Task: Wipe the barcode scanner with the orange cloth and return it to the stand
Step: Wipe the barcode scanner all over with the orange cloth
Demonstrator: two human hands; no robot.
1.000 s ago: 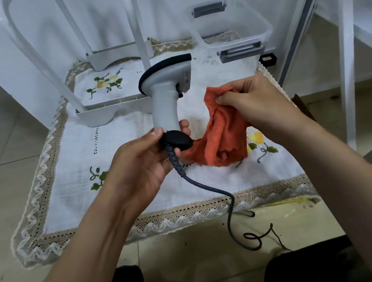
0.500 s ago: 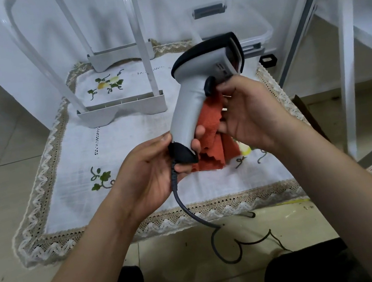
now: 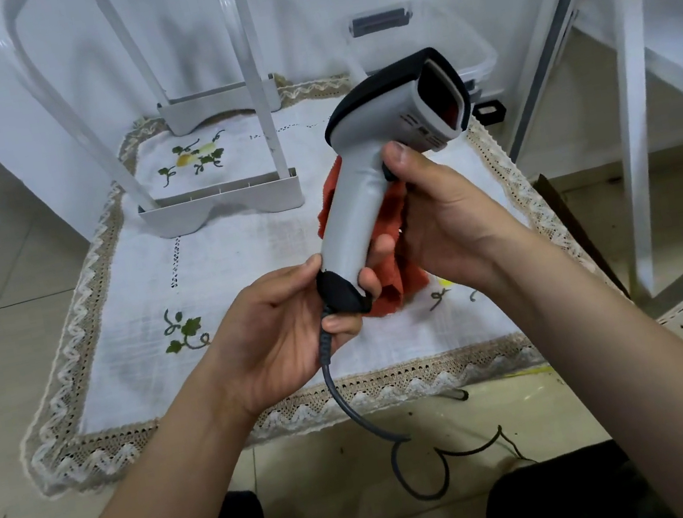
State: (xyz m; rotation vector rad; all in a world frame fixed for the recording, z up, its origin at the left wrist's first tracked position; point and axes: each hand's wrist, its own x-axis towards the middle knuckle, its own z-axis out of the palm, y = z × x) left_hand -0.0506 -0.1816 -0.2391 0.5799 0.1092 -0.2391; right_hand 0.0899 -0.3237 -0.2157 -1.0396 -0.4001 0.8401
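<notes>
Presently held: barcode scanner (image 3: pixel 364 191), grey with a black cap, in the air above the right half of the cloth-covered table (image 3: pixel 242 276). Its long axis rises from the black butt, low and near, to the head, high and leaning right, window facing right. Left hand (image 3: pixel 285 337) pinches the butt; cable (image 3: pixel 346 399) hangs below. Right hand (image 3: pixel 451 216) curls round the upper handle, pressing the orange cloth (image 3: pixel 408 283) against its far side. White stand (image 3: pixel 225 206) sits apart, toward the far left corner.

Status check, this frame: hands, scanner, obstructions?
Left hand grips barcode scanner at its base. Right hand holds orange cloth against the handle. Scanner off the white stand; nothing seen in the way.
</notes>
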